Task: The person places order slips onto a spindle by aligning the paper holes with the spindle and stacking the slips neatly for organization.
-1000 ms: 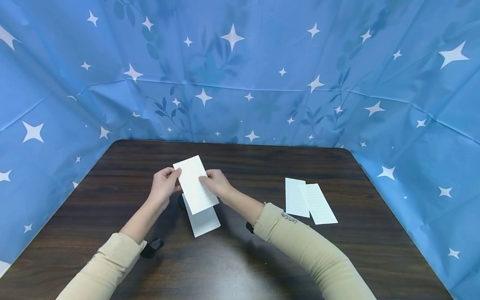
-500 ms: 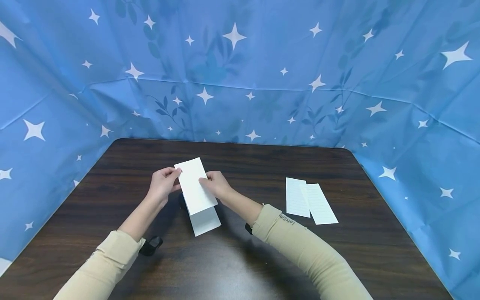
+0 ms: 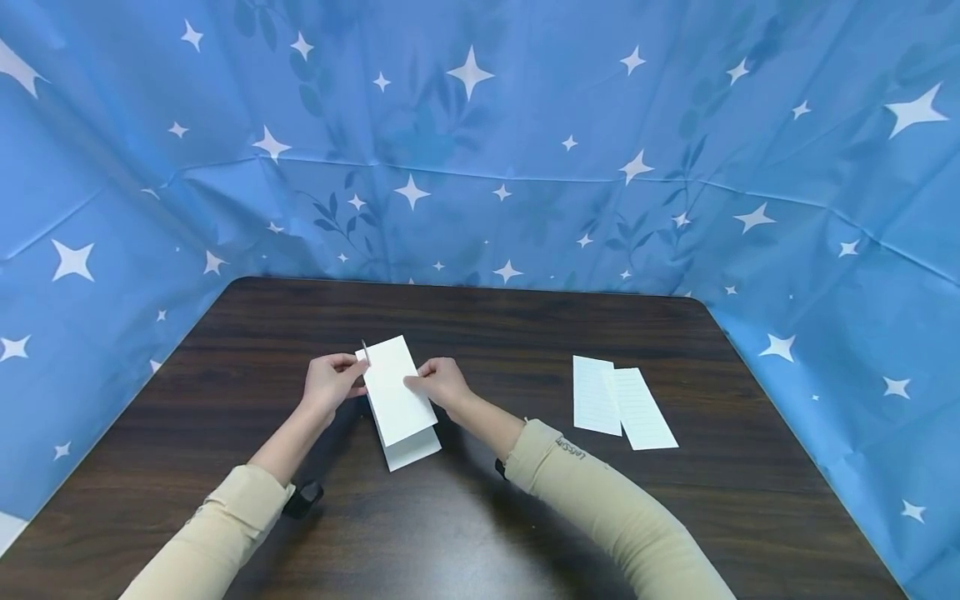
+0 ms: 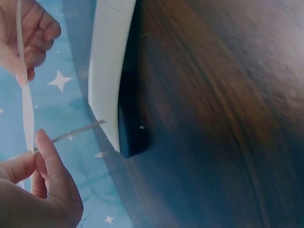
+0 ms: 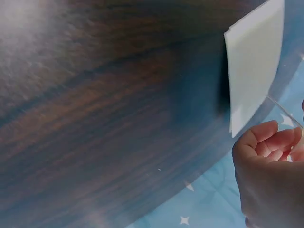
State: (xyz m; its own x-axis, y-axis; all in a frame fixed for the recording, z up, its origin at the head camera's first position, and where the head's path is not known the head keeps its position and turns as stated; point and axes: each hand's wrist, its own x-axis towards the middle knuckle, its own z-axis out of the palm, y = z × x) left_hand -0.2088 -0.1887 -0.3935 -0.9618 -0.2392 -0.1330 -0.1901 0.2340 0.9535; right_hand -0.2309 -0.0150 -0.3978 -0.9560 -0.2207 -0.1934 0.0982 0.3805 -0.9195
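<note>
My left hand (image 3: 330, 385) pinches the upper left corner of a white slip of paper (image 3: 397, 392). My right hand (image 3: 444, 385) pinches the slip's right edge. A thin metal paper spike (image 4: 76, 132) runs up to this slip beside my left fingers; in the head view its tip shows above the slip's top left corner. Below, apart from the held slip, lies more white paper (image 5: 254, 71) around the spike's lower part. Under that paper a dark base (image 4: 133, 142) is partly visible. Most of the lower paper is hidden from the head view.
Two overlapping white slips with faint lines (image 3: 641, 408) lie on the dark wooden table (image 3: 480, 517) at the right. A blue curtain with white stars (image 3: 480, 125) hangs behind and along the table's sides. Black wrist straps (image 3: 303, 498) sit on the forearms.
Both hands have lowered the held slip toward the lower paper, so less of that paper shows. The spike's tip now sticks out above the slip's corner.
</note>
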